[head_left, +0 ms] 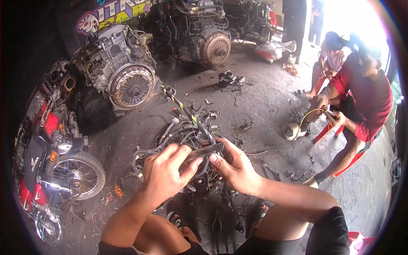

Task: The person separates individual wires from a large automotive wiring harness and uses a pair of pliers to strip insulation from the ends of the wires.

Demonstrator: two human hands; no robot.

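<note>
My left hand (167, 169) is closed round a flat, dark, blade-like tool (205, 151), probably a knife. Its flat end reaches across to my right hand (238, 169). The fingers of that hand are closed on a black wiring harness (209, 135), with the thumb beside the tool's end. From there a stretch of yellow-and-black striped wrapping (182, 108) runs up and to the left. Whether the edge touches the harness is hidden by my fingers. Below both hands lies a tangled heap of cables and connectors (163, 146) on the floor.
Old engines (131, 83) line the back wall. A red motorcycle (63, 168) stands at the left. To the right, a person in a red shirt (365, 91) sits handling a yellow wire (302, 119); another person (333, 59) sits behind. Pliers (216, 223) lie between my feet.
</note>
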